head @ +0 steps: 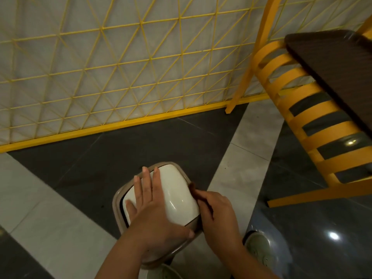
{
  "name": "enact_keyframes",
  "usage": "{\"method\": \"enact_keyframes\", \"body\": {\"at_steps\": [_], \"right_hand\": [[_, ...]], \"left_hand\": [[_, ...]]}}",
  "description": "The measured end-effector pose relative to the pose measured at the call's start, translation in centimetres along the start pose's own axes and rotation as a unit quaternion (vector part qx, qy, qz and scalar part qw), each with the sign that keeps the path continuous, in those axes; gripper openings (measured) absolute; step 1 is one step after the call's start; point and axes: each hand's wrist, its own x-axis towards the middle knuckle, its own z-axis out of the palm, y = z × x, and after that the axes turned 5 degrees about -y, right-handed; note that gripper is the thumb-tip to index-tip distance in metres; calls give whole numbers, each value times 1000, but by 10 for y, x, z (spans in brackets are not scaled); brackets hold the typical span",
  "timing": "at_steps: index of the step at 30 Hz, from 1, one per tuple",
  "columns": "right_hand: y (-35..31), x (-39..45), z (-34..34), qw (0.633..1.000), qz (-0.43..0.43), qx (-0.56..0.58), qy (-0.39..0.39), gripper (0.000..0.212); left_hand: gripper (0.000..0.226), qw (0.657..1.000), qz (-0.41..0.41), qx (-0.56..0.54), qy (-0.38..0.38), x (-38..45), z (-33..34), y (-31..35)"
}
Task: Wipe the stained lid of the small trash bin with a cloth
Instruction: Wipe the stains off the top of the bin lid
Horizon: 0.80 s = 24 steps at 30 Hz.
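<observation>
The left hand (150,200) lies flat on the white lid (177,196) of the bin (118,200), fingers straight and spread, their tips near the lid's far edge and the thumb out to the left on the lid. It holds nothing; it only presses down on the lid.

The right hand (217,212) sits just right of the left one, at the lid's right edge. Its fingers are curled round a dark brown cloth (193,189), which sticks out beyond the fingertips and touches the bin's tan rim where the lid meets it. Most of the cloth is hidden in the grip.

The bin stands on the floor (60,198) directly under both hands, its lid closed and glossy, with a streak of reflected light between the two hands. Whether any stain is left on the lid cannot be told.

Below the right wrist a pale green shoe (259,248) shows, and another (163,272) is partly seen under the left forearm. Beyond the hands runs a yellow wire fence (120,67). Up and to the right of the right hand stands a yellow slatted chair (314,125), with a dark surface (332,63) above it.
</observation>
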Motion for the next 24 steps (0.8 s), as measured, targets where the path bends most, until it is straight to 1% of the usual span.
{"method": "enact_keyframes", "body": {"at_steps": [1, 4, 7, 8, 9, 12, 14, 15, 16, 18, 19, 21, 22, 23, 24], "right_hand": [[-6, -4, -1, 1000, -26, -4, 8, 29], [-27, 10, -3, 993, -111, -43, -6, 31], [-46, 43, 1, 987, -134, -86, -31, 30], [-47, 53, 3, 987, -129, -84, -36, 30], [-44, 62, 6, 991, -105, -69, -45, 30], [-25, 76, 9, 996, 33, 16, -81, 29], [-15, 67, 8, 992, 83, 13, -97, 28], [-11, 59, 7, 993, 80, 4, -88, 28], [-10, 50, 6, 996, 59, -6, -64, 28], [-19, 34, 3, 1000, -6, -18, -13, 28], [-27, 31, 2, 999, -45, -26, -1, 29], [-42, 37, 2, 991, -114, -67, -18, 33], [-46, 44, 4, 989, -119, -80, -35, 33], [-46, 52, 5, 992, -95, -72, -50, 30], [-43, 59, 6, 996, -49, -47, -59, 29]], "left_hand": [[155, 1000, 4, -4, 8, 0, 0, 0], [153, 1000, 6, -16, 14, -1, -1, 0], [151, 1000, 5, -7, 10, 0, 1, 0], [150, 1000, 2, -1, 11, -1, 2, 0], [149, 1000, -2, 3, 14, -1, 2, 0], [149, 1000, -7, 12, 24, -1, 5, -1], [150, 999, -6, 14, 36, -1, 7, -2], [150, 999, -4, 11, 45, 0, 7, -3], [149, 999, -1, 5, 52, 0, 8, -3], [149, 999, 3, -1, 52, 1, 7, -2], [149, 999, 2, -2, 48, 1, 6, -3], [148, 999, -2, 1, 40, 3, 5, -3], [148, 999, -6, 6, 37, 3, 4, -3], [148, 999, -10, 13, 36, 2, 5, -3], [147, 999, -13, 18, 36, 2, 6, -3]]}}
